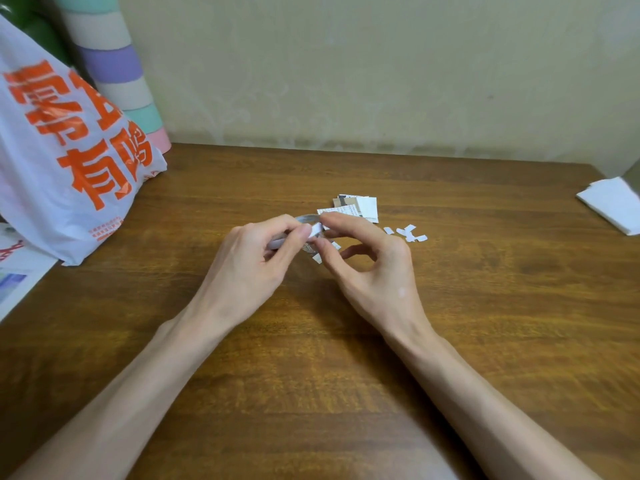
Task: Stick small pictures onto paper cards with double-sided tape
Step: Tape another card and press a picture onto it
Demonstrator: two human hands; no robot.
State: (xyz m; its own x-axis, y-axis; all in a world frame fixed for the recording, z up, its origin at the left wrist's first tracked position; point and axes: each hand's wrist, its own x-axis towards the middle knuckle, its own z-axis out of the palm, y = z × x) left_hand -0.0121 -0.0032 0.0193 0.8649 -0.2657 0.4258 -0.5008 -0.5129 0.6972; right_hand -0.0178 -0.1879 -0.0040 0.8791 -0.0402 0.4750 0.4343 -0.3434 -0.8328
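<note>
Orange signs cover the white plastic bag [69, 150] at the far left of the wooden table [311, 375]. Some printed sheets [17, 282] lie flat just beside the bag, at the table's left edge. Behind the bag stands a tall roll with stripes [117, 64] of green, cream, purple and pink.

Next comes my left hand [256, 261], near the middle of the table. Its fingers are curled round the roll of tape [306, 219], and most of the roll is hidden behind them. I can see only a shiny bit of its rim at the top. My left thumb and first finger press close together at the tips, right where a small white strip [316, 230] sticks out from the roll.

My right hand [377, 271] meets it there. Its thumb and first finger pinch the other end of the white strip. The other three fingers are loosely bent and hold nothing. Two tiny white bits [317, 258] lie on the wood under these fingers.

Just behind my hands is a little pile of small pictures [360, 207], some white, some brown, lying flat. To the right of the pile, more white scraps [410, 233] lie close together. Far off at the right edge sits a stack of white paper [613, 206], well apart from everything else.
</note>
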